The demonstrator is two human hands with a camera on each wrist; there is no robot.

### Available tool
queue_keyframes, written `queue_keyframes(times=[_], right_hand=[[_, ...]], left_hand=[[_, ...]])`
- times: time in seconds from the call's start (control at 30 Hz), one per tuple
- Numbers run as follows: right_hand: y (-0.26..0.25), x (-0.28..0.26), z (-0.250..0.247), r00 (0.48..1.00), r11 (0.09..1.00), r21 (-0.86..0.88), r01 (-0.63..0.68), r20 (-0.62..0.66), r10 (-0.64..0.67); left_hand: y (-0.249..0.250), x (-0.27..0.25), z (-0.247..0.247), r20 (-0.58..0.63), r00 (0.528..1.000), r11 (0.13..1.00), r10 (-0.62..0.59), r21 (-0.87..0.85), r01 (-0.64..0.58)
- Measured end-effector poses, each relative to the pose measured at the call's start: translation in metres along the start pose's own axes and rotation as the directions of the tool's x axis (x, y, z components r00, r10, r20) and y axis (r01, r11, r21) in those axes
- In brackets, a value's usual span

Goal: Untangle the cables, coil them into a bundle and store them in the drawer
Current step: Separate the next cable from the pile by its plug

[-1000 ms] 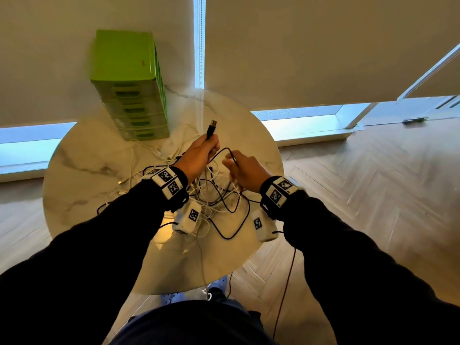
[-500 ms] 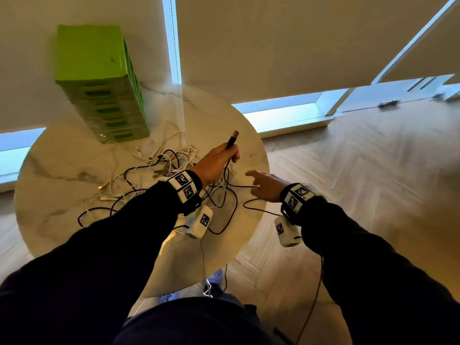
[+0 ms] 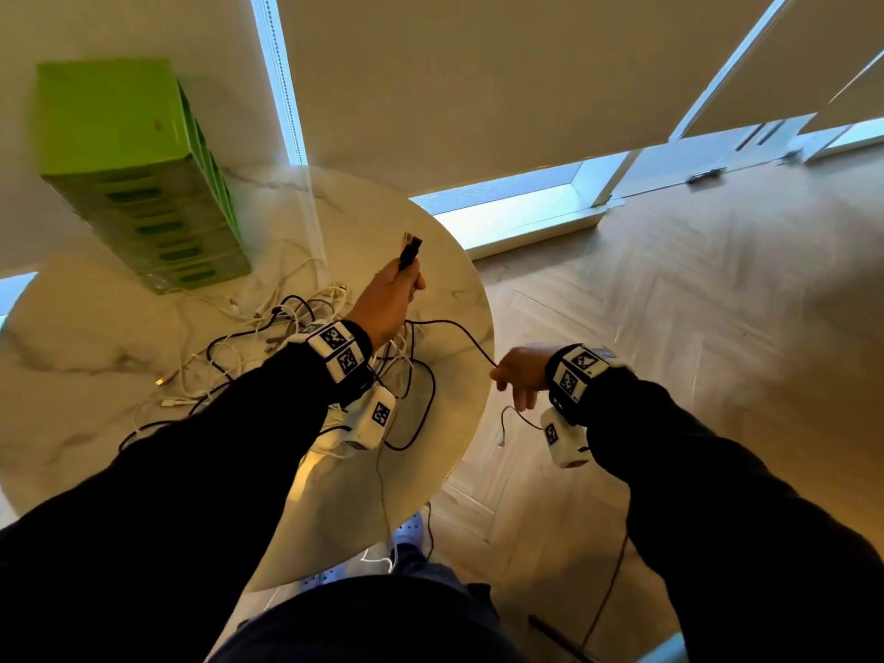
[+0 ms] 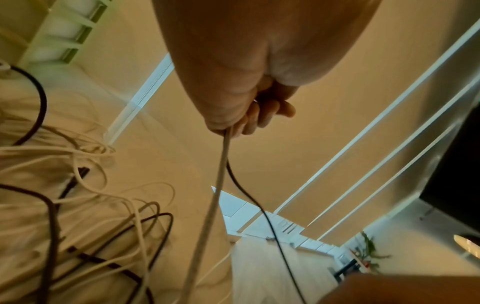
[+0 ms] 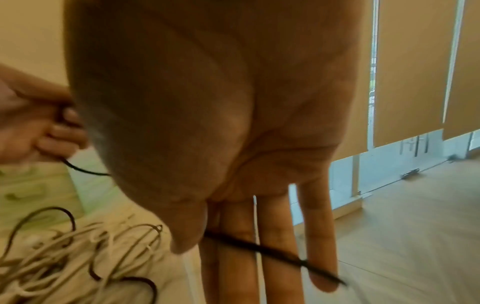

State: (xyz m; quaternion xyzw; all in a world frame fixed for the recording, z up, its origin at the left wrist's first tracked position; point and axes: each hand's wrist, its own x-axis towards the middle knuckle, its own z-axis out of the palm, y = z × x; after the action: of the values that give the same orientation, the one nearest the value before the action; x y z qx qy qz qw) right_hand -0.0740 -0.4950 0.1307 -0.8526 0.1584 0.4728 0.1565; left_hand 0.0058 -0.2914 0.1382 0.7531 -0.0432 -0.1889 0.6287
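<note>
Black cable (image 3: 461, 334) runs between my two hands. My left hand (image 3: 382, 303) is raised above the round marble table (image 3: 95, 327), fingers curled tight round the cable just below its USB plug (image 3: 410, 248). The plug sticks up out of my fist, its long axis tilted up and away from me toward the window blind (image 3: 478, 88), the metal end farthest from my hand. In the left wrist view the cable (image 4: 249, 197) leaves the bottom of my closed fingers (image 4: 262, 115) and hangs down.

From that fist the cable arcs out over the table edge to my right hand (image 3: 524, 375), which is off the table, above the wooden floor (image 3: 717, 327). In the right wrist view my fingers (image 5: 275, 236) are straight and close together, pointing down, and the cable (image 5: 272, 254) crosses them sideways with my thumb lying over it near the index finger. Past that hand a short tail dangles toward the floor.

On the table, near my left wrist, lies the tangle of white and black cables (image 3: 268, 337), loops lying every way. Behind it, at the far left of the tabletop, stands the green drawer unit (image 3: 143, 184), its drawers shut.
</note>
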Motion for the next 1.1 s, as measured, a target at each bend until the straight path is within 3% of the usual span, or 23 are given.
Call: queue_keyframes(times=[0.07, 0.1, 0.13, 0.2, 0.33, 0.4, 0.53, 0.6, 0.7, 0.77, 0.8, 0.87, 0.97, 1.1], right_hand=[[0.012, 0.01, 0.003, 0.995, 0.984, -0.175, 0.017, -0.097, -0.034], [0.011, 0.01, 0.005, 0.978, 0.976, -0.187, 0.11, -0.152, -0.139], [0.004, 0.005, 0.008, 0.952, 0.965, -0.1, 0.244, -0.167, -0.258], [-0.021, -0.003, 0.011, 0.85, 0.855, 0.098, 0.509, -0.218, -0.48], [-0.081, -0.011, 0.025, 0.696, 0.67, 0.204, 0.714, -0.32, -0.643], [-0.089, -0.01, 0.027, 0.68, 0.642, 0.241, 0.727, -0.381, -0.627], [-0.064, -0.01, 0.011, 0.829, 0.748, 0.362, 0.557, -0.195, -0.524], [-0.046, -0.009, -0.004, 0.847, 0.776, 0.343, 0.529, -0.269, -0.458], [-0.03, -0.006, -0.019, 0.761, 0.759, 0.307, 0.574, -0.541, -0.357], [-0.028, -0.003, -0.018, 0.689, 0.808, 0.15, 0.57, -0.624, -0.37], [-0.028, 0.0, -0.014, 0.669, 0.842, 0.012, 0.54, -0.613, -0.42], [-0.036, 0.005, 0.0, 0.683, 0.843, -0.24, 0.482, -0.499, -0.533], [-0.06, 0.01, 0.031, 0.746, 0.789, -0.342, 0.51, -0.28, -0.604], [-0.104, 0.018, 0.071, 0.742, 0.636, -0.558, 0.533, -0.052, -0.668]], left_hand=[[0.007, -0.002, 0.003, 0.072, 0.996, 0.976, -0.044, -0.212, 0.059], [0.01, -0.004, 0.005, 0.113, 0.992, 0.952, -0.059, -0.291, 0.09], [0.013, -0.005, 0.007, 0.155, 0.985, 0.929, -0.069, -0.349, 0.12], [0.019, -0.009, 0.009, 0.211, 0.974, 0.89, -0.077, -0.427, 0.163], [0.027, -0.017, 0.004, 0.247, 0.967, 0.824, -0.055, -0.536, 0.184], [0.028, -0.018, -0.006, 0.246, 0.969, 0.812, -0.028, -0.559, 0.166], [0.021, -0.019, -0.036, 0.23, 0.973, 0.812, -0.017, -0.565, 0.148], [0.016, -0.02, -0.049, 0.235, 0.972, 0.806, -0.028, -0.57, 0.161], [0.011, -0.018, -0.062, 0.149, 0.989, 0.771, 0.001, -0.63, 0.094], [0.012, -0.014, -0.069, 0.035, 0.999, 0.752, 0.011, -0.659, 0.015], [0.014, -0.012, -0.072, -0.025, 1.0, 0.742, 0.0, -0.671, -0.017], [0.02, -0.006, -0.078, -0.127, 0.991, 0.714, -0.032, -0.697, -0.067], [0.024, -0.003, -0.087, -0.171, 0.982, 0.706, -0.083, -0.705, -0.063], [0.009, -0.004, -0.098, -0.167, 0.977, 0.773, -0.133, -0.635, -0.003]])
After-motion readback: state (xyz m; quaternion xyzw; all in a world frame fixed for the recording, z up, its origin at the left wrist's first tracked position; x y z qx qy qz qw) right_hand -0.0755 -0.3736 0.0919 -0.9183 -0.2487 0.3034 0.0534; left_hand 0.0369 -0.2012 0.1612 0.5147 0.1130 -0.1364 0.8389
